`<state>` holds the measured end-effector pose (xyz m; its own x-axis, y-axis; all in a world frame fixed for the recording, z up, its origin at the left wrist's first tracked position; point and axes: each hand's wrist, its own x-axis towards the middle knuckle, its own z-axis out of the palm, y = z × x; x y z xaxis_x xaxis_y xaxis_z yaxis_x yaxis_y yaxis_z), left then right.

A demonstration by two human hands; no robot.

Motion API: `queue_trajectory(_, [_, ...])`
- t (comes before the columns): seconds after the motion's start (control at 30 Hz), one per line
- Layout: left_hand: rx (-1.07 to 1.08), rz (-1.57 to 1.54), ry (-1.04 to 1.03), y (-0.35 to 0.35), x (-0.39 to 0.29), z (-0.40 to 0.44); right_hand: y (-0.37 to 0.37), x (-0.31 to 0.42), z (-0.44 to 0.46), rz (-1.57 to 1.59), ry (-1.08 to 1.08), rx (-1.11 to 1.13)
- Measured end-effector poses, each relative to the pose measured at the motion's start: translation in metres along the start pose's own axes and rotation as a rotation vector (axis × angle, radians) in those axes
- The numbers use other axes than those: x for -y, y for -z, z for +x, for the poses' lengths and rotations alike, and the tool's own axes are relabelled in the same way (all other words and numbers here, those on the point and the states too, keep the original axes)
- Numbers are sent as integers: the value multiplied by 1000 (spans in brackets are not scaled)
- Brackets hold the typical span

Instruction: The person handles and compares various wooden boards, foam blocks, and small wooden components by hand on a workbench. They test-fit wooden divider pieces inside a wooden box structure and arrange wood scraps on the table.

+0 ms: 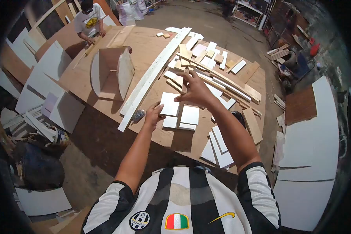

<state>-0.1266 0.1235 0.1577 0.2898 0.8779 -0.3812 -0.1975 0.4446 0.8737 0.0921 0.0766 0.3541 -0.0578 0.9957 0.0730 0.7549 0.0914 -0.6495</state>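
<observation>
The left hand [155, 116] grips a white panel [170, 104]; the right hand [197, 92] spreads around a brown strip [185, 82], grip unclear; white blocks [190, 114] lie beside them on the bench [149, 46]

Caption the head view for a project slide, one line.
Workshop scene: left hand holding a white panel, right hand spread beside it, over a wooden table strewn with wood pieces.

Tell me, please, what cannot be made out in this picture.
All in the head view:
Black object: partly hidden by the bare right forearm; its shape is unclear.
White square board at the left hand: underside hidden by its upper face.
Small, shiny grey bundle: contents too small to identify.
Co-worker in a white T-shirt: top of the head cut off by the upper edge.
</observation>
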Motion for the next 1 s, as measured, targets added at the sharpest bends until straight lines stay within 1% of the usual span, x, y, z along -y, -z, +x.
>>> queue_trajectory(0.03, [-5,80,2,-3,-2,-3,-3,-4,-3,74,55,-29])
queue_trajectory(0.13, [5,83,18,-1,4,-1,-2,-5,-21,125,83,0])
queue_trajectory(0.23, [42,136,0,3,8,-1,-10,-14,-34,146,85,-31])
queue_trajectory(0.27, [52,140,4,4,9,-2,-9,-18,-43,68,92,-70])
queue_trajectory(0.3, [46,140,-4,4,10,-1,-8,-18,-51,65,83,-77])
queue_trajectory(0.4, [53,103,2,8,17,7,-7,-27,-79,86,85,-283])
queue_trajectory(0.5, [42,23,20,1,19,-2,-11,-43,-117,173,-16,-591])
queue_trajectory(0.53, [24,-21,26,-1,20,-5,-16,-51,-130,170,-15,-589])
queue_trajectory(0.57, [21,-25,27,-3,24,-7,-21,-59,-142,215,-116,-664])
queue_trajectory(0.6, [23,-101,43,-3,31,-8,-30,-67,-151,261,-219,-735])
queue_trajectory(0.63, [25,-175,58,-5,35,-11,-41,-77,-156,262,-220,-729])
queue_trajectory(0.7, [-18,-219,71,-15,41,-22,-67,-104,-161,545,-337,-704])
queue_trajectory(0.73, [-56,-262,79,-20,43,-27,-77,-108,-156,563,-287,-703])
queue_trajectory(0.77, [-60,-265,75,-24,43,-31,-83,-114,-153,563,-283,-699])
queue_trajectory(0.83, [-57,-279,55,-29,45,-37,-76,-88,-138,883,-414,-600])
queue_trajectory(0.87, [-61,-287,67,-28,46,-36,-68,-74,-132,890,-416,-557])
queue_trajectory(1.0, [-90,-288,72,-28,52,-39,-65,-80,-114,975,-343,-477])
